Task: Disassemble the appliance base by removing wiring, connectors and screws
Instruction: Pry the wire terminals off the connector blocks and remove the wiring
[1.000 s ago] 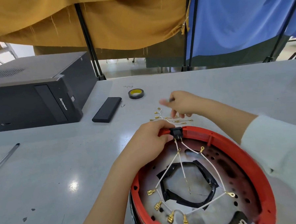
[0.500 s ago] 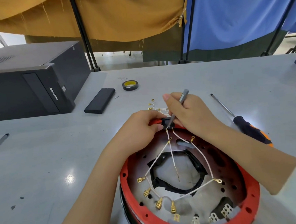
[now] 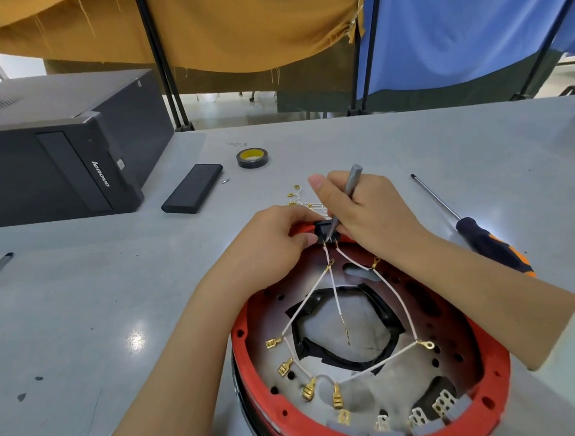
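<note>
- Now the right hand (image 3: 369, 213) is at the far rim of the red appliance base (image 3: 486, 347); 1 second ago it was out over the desk (image 3: 342, 138) beyond that rim.
- Its grip is closed around a thin grey tool (image 3: 351, 184), and the tip touches the black connector block (image 3: 327, 231) where the white wires (image 3: 333, 288) enter.
- The left hand (image 3: 274, 245) pinches the rim just beside the block, the same hold as before.
- I judge that freeing the wires from this block is the step in hand; none has come out yet.
- Inside the base, which lies open side up near the desk edge, are loose gold terminals (image 3: 308, 391) and a black ring (image 3: 346, 358).
- A small heap of removed wires (image 3: 298, 199) lies on the desk behind the hands.
- An orange-handled screwdriver (image 3: 494, 250) lies unused at the right.
</note>
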{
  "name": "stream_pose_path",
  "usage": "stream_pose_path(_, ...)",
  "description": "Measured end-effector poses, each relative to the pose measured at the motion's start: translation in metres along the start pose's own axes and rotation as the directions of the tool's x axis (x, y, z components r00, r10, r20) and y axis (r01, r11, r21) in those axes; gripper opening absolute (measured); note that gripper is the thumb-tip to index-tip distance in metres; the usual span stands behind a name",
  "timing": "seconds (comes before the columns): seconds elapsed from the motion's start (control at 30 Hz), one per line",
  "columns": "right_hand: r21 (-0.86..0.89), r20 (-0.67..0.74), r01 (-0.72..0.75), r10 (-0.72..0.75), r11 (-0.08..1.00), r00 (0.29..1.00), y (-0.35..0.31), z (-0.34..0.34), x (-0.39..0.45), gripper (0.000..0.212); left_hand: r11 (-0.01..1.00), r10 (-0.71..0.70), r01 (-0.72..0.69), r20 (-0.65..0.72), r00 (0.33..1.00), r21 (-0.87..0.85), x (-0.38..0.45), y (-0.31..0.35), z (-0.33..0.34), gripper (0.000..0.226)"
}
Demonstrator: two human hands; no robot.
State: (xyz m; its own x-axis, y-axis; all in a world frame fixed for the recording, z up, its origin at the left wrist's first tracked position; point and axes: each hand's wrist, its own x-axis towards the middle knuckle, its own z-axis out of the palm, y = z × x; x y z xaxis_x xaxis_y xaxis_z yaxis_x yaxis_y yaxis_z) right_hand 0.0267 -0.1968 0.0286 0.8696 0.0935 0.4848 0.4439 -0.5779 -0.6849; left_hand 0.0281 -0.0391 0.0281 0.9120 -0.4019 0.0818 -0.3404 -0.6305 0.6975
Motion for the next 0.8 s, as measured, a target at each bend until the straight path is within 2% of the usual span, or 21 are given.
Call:
stream_pose_path(0.23, 0.056, 0.011, -0.012, 0.011, 0.998, 1.0, -0.003, 0.0, 0.0, 0.049, 1.0, 0.007, -0.007, 0.001, 1.0, 0.0, -0.001, 0.001, -0.001, 0.028)
stream_pose_path(0.57, -0.014, 0.026, -0.005, 0.006, 1.0, 1.0, -0.004, 0.002, 0.0, 0.046, 1.0, 0.002, -0.002, 0.004, 1.0, 0.009, -0.001, 0.0, 0.0, 0.029)
stream_pose_path(0.67, -0.016, 0.061, -0.097, 0.097, 0.995, 0.993, -0.006, 0.003, 0.008, 0.049, 1.0, 0.012, -0.012, 0.01, 1.0, 0.014, 0.0, 0.001, 0.0, 0.029)
stream_pose_path(0.8, -0.136, 0.13, -0.24, 0.258, 0.961, 0.957, -0.013, 0.005, 0.024, 0.053, 1.0, 0.016, -0.016, 0.01, 1.0, 0.025, 0.0, 0.002, -0.001, 0.031)
